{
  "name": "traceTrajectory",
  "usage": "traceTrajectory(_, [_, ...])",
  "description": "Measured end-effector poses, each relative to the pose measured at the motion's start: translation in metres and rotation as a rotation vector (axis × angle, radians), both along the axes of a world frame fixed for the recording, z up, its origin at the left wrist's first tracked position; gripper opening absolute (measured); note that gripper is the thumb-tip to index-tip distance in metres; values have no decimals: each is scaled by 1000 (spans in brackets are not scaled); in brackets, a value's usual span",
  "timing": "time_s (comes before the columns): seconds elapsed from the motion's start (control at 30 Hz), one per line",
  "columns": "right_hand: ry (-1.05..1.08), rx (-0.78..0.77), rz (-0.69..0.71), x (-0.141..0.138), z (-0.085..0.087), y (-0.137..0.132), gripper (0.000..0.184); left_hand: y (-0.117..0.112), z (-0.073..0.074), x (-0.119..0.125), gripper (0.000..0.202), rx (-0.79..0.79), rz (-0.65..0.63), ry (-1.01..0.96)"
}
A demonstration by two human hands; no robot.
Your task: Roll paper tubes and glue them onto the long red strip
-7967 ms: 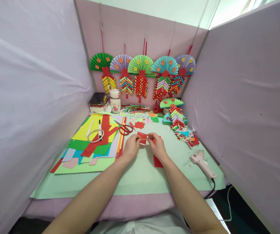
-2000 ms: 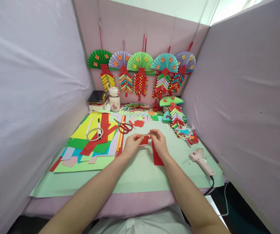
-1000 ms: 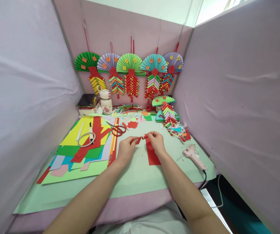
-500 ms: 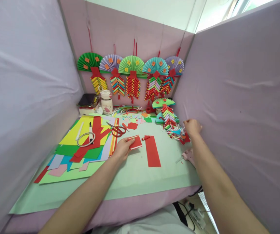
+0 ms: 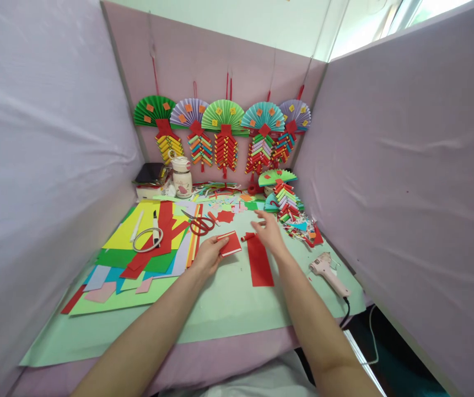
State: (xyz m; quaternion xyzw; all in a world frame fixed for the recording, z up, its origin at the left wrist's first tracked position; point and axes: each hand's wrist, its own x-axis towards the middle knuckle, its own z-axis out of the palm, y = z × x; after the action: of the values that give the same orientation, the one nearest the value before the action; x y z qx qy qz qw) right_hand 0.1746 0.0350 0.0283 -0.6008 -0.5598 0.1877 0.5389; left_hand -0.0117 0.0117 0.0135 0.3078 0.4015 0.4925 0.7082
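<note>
One lidded bottle (image 5: pixel 183 182), contents unclear; left hand (image 5: pixel 209 255) pinching red card (image 5: pixel 232 245); right hand (image 5: pixel 269 231) spread.

- Red square piece (image 5: pixel 232 243): smooth, matt paper
- Red rectangular strip (image 5: pixel 260 263): smooth, matt paper
- Scissors (image 5: pixel 198 222): metal blades, plastic handles
- Glue gun (image 5: pixel 330 274): smooth plastic
- Light-green pleated fan (image 5: pixel 225 116): ridged, matt paper
- Left drape (image 5: pixel 50 143): wrinkled cloth, faint sheen
</note>
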Motion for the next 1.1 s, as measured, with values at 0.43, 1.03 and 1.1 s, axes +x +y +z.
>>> traceTrajectory(0.43, [543,-171,337,-49,-35,-21,35,4,-17,2,20,99,-4,-9])
traceTrajectory(1.03, [501,-290,314,-49,-35,-20,38,6,-5,-2,26,71,194,-149])
traceTrajectory(1.1, [534,-287,340,-49,-37,-20,34,5,-4,-2,27,80,179,-155])
